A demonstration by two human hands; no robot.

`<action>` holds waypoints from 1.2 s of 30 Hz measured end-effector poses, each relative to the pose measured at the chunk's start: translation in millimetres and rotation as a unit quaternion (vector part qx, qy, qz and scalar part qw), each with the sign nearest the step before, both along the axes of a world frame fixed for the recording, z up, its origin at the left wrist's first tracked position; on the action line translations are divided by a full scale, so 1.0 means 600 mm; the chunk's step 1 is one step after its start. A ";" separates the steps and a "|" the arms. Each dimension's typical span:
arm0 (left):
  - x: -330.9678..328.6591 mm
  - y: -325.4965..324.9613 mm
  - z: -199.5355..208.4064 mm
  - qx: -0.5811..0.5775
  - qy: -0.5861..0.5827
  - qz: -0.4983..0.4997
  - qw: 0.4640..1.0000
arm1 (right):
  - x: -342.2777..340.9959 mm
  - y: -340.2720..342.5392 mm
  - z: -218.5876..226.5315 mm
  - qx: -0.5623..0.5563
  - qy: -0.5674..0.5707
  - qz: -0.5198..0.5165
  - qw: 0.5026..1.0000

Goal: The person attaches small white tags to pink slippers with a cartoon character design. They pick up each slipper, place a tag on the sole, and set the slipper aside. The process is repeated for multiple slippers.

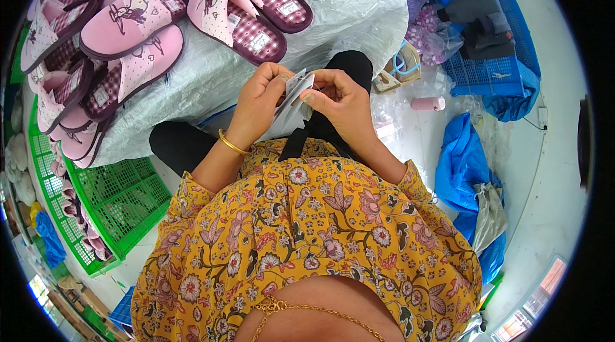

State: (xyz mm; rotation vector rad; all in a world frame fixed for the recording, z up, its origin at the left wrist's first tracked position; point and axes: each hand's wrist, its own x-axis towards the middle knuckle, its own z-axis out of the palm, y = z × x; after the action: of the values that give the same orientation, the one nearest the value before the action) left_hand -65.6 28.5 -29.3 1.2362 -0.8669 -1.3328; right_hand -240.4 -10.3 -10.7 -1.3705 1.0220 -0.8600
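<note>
Above my lap, I hold a few thin white tags [293,100] between both hands. My left hand [257,100] pinches them from the left side, thumb and fingers closed. From the right, my right hand [344,103] grips their edge, its thumb in front and the fingers curled behind. Just beyond my hands, a pair of pink slippers [259,39] with maroon checked insoles lies on the plastic-covered table [221,85]. A heap of similar pink slippers [138,18] is stacked at the left of the table. Each visible insole carries a small pale label.
A green plastic crate [122,194] with slippers beside it stands at my left. On the right are a blue basket [487,73] with dark cloth pieces, a blue plastic sheet [456,162], a pink roll [428,104] and a small carton [398,73]. See-through bags lie around them.
</note>
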 end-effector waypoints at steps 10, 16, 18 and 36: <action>0.001 0.002 0.018 0.011 -0.008 -0.017 1.000 | -0.005 0.002 -0.007 -0.013 -0.009 0.000 1.000; 0.003 0.003 0.012 0.002 -0.010 -0.015 1.000 | -0.008 0.003 -0.011 -0.003 -0.022 0.010 1.000; 0.005 0.003 0.013 -0.002 -0.011 -0.019 1.000 | -0.009 0.003 -0.007 -0.008 -0.020 0.013 1.000; 0.010 0.002 0.024 -0.006 -0.016 -0.022 1.000 | -0.008 0.006 0.009 -0.002 -0.006 0.023 1.000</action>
State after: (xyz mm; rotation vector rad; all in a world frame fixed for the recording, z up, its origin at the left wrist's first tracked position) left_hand -59.4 30.0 -15.0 1.2388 -0.9284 -1.3450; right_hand -245.3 -6.5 -5.4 -1.3854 0.9768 -0.8355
